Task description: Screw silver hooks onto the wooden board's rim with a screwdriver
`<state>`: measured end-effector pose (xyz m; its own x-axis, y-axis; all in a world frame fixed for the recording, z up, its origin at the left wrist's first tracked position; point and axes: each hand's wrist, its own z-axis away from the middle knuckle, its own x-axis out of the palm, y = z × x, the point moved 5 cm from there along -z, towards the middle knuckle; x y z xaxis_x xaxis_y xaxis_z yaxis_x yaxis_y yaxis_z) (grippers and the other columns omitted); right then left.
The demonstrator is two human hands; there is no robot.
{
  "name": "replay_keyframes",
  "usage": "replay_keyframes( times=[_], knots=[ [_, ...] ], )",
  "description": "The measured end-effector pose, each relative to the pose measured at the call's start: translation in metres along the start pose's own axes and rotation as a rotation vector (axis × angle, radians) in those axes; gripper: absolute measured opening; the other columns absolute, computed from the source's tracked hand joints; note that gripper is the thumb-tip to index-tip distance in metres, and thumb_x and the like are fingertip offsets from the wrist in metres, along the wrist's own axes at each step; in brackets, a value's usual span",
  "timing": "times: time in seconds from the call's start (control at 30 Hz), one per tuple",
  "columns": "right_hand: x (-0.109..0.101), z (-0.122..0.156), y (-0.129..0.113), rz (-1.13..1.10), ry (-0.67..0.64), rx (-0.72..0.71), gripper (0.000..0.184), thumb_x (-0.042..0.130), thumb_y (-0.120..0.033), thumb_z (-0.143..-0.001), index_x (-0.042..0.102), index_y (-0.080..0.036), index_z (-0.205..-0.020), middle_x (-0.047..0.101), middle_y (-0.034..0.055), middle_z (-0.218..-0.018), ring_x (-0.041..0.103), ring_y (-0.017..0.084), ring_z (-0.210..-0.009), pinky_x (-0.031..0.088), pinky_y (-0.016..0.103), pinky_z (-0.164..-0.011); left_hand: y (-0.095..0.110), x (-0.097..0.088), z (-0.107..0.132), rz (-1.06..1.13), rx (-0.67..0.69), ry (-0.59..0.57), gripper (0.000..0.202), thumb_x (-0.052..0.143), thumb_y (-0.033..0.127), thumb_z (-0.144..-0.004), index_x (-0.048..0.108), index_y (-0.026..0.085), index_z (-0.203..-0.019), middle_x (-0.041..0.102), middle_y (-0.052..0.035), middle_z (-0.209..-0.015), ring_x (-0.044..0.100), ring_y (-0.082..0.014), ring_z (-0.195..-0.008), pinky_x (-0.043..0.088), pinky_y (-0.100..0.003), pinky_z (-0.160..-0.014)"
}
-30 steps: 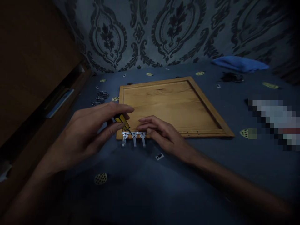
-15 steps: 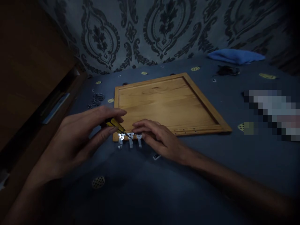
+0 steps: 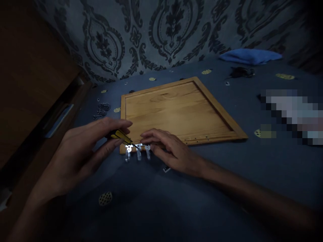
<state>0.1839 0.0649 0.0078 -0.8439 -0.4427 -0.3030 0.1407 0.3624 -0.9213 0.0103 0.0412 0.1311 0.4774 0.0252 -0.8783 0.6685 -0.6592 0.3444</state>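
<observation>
three metal hooks (image 3: 138, 155) are lined up on the near edge of the wooden board (image 3: 164, 111). the yellow screwdriver (image 3: 120, 135), gripped by the left hand (image 3: 85, 148), should be stood straighter on the middle hook (image 3: 138, 153). whether anything is held by the right hand (image 3: 174, 151) cannot be told.

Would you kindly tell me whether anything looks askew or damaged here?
Nothing stands out: the board looks whole and three hooks sit in a row at its near edge. The pixelated item at right can't be judged.
</observation>
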Motion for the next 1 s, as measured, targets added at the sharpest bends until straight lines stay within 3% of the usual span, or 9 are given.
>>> replay_keyframes(
  times=[0.63,0.8,1.0],
  knots=[
    [-0.001,0.001,-0.003,0.04,-0.021,0.04,0.037,0.048,-0.01,-0.092,0.056,-0.023,-0.125,0.07,0.0093,-0.126,0.064,0.026,-0.125,0.053,0.051,-0.1,0.005,0.002,0.001,-0.04,0.019,-0.026,0.031,0.058,0.027,-0.1,0.063,0.028,-0.13,0.076,-0.0003,-0.115,0.074,-0.018,-0.099,0.061,-0.024,-0.087],
    [-0.002,0.002,-0.008,0.122,-0.036,0.025,0.038,0.049,-0.011,-0.092,0.055,-0.023,-0.128,0.069,0.0091,-0.129,0.062,0.026,-0.126,0.049,0.051,-0.102,0.007,0.008,0.0,0.009,0.021,0.018,0.031,0.063,0.027,-0.098,0.063,0.028,-0.128,0.075,-0.0007,-0.111,0.072,-0.0187,-0.099,0.06,-0.027,-0.085],
    [-0.004,0.003,-0.01,0.199,-0.032,0.01,0.038,0.05,-0.013,-0.092,0.056,-0.023,-0.128,0.07,0.0082,-0.128,0.06,0.026,-0.125,0.048,0.049,-0.101,0.003,0.013,0.004,0.021,-0.074,0.084,0.025,0.067,0.03,-0.095,0.067,0.028,-0.12,0.075,0.0006,-0.105,0.072,-0.0186,-0.092,0.06,-0.029,-0.082]
  ],
)
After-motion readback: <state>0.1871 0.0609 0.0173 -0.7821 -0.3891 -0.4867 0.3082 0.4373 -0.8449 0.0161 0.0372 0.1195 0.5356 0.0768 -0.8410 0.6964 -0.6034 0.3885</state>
